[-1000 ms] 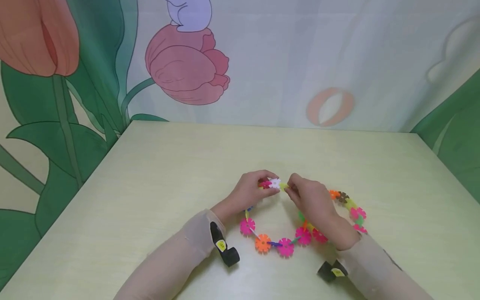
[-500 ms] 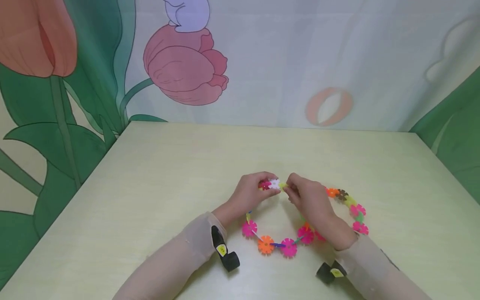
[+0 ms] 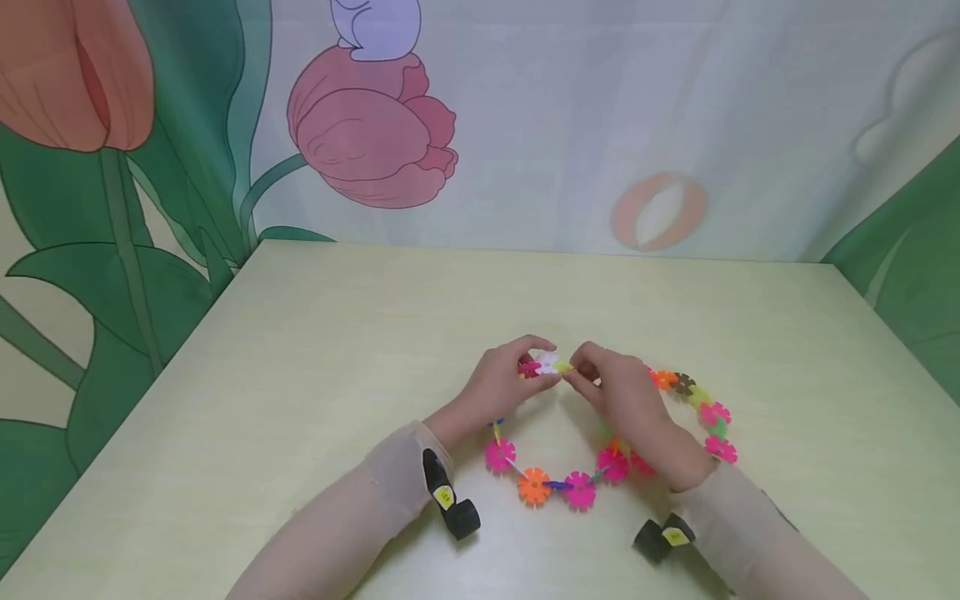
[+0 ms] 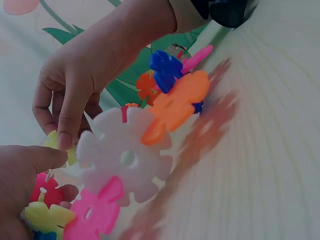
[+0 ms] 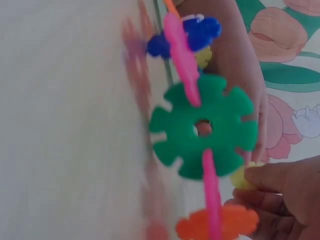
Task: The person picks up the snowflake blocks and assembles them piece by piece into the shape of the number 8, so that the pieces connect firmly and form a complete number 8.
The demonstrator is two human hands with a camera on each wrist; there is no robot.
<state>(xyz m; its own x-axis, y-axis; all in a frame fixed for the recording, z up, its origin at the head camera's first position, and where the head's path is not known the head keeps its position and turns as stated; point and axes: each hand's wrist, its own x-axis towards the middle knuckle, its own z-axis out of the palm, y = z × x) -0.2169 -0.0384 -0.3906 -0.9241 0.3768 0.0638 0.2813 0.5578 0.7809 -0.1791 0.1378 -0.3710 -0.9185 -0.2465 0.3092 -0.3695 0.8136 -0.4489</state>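
My left hand (image 3: pixel 491 383) holds one part of a chain of flower-shaped plastic snowflake discs, with a red disc (image 3: pixel 529 367) and a white disc (image 3: pixel 547 363) between its thumb and fingers. The thumb and forefinger of my right hand (image 3: pixel 626 400) pinch a yellow snowflake disc (image 3: pixel 564 367) at the white disc's right edge. Below the hands, an orange disc (image 3: pixel 534 487) and pink discs belong to the chain's near curve. In the right wrist view, a green disc (image 5: pixel 225 125) linked to pink ones covers part of the hands. My right palm hides some of the chain.
More linked discs, among them a brown one (image 3: pixel 682 383) and a pink one (image 3: pixel 715 413), curve round beyond my right wrist. The pale table (image 3: pixel 337 325) reaches back to a curtain (image 3: pixel 540 150) printed with tulips. A black wrist camera (image 3: pixel 461 518) hangs under the left forearm.
Both hands stay nearly in place, the right fingertips shifting slightly left toward the white disc. The chain's near curve has slid a little right, and its right part a little up.
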